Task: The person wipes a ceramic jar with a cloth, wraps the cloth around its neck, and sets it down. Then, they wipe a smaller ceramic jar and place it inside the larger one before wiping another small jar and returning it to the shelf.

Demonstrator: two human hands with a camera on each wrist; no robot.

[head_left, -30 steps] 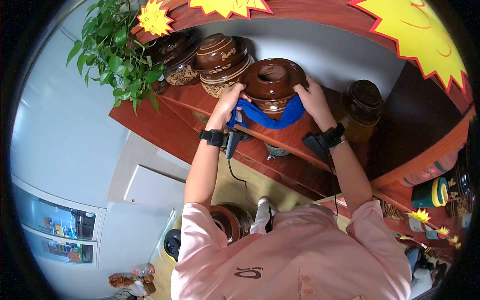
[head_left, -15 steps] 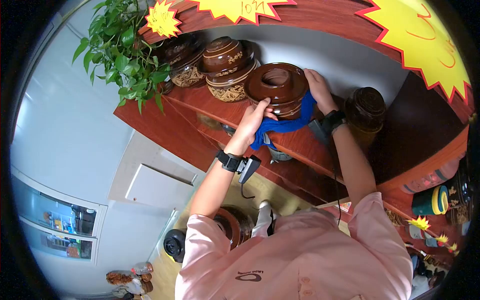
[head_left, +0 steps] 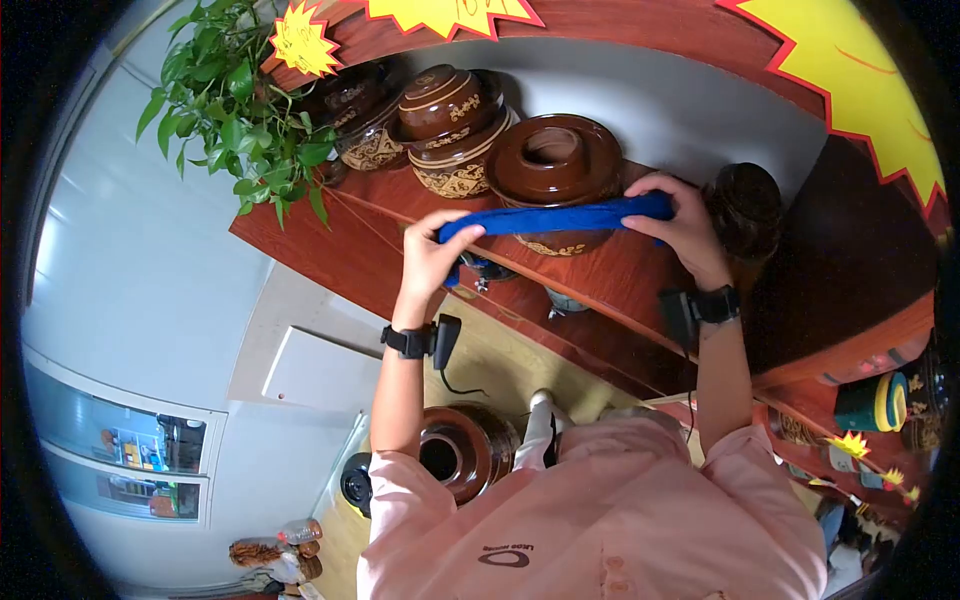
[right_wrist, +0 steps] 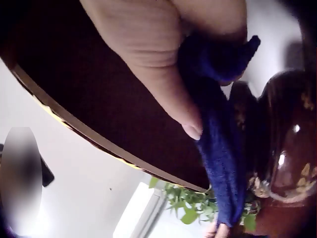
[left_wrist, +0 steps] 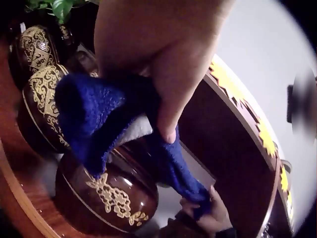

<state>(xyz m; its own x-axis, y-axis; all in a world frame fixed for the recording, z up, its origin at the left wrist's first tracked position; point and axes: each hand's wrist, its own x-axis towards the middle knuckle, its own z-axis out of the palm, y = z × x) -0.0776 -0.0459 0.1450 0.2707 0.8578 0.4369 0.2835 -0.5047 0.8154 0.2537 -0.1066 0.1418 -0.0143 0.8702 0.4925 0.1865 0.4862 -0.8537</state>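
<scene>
A blue cloth (head_left: 560, 218) is stretched between my two hands, in front of a brown glazed pot (head_left: 555, 244). My left hand (head_left: 432, 255) pinches one end between thumb and fingers. The other end is gripped by my right hand (head_left: 680, 222), its thumb pressed along the fabric. The pot stands on the wooden shelf, its wide lid (head_left: 510, 175) with a ring-shaped knob on top. In the left wrist view the cloth (left_wrist: 94, 111) hangs folded from the hand, above the pot's flower pattern (left_wrist: 116, 201). In the right wrist view the cloth (right_wrist: 220, 153) runs taut away from the thumb.
Patterned brown pots (head_left: 455, 165) stand left of the lidded one, and a dark jar (head_left: 745, 210) stands right. A trailing plant (head_left: 235, 130) hangs at the shelf's left end. Yellow star-shaped signs (head_left: 303, 40) line the upper board. A large brown pot (head_left: 485, 455) sits on the floor.
Both hands have come off the pot's sides and moved apart. The cloth, earlier draped low round the pot's front, is now raised and pulled straight across it.
</scene>
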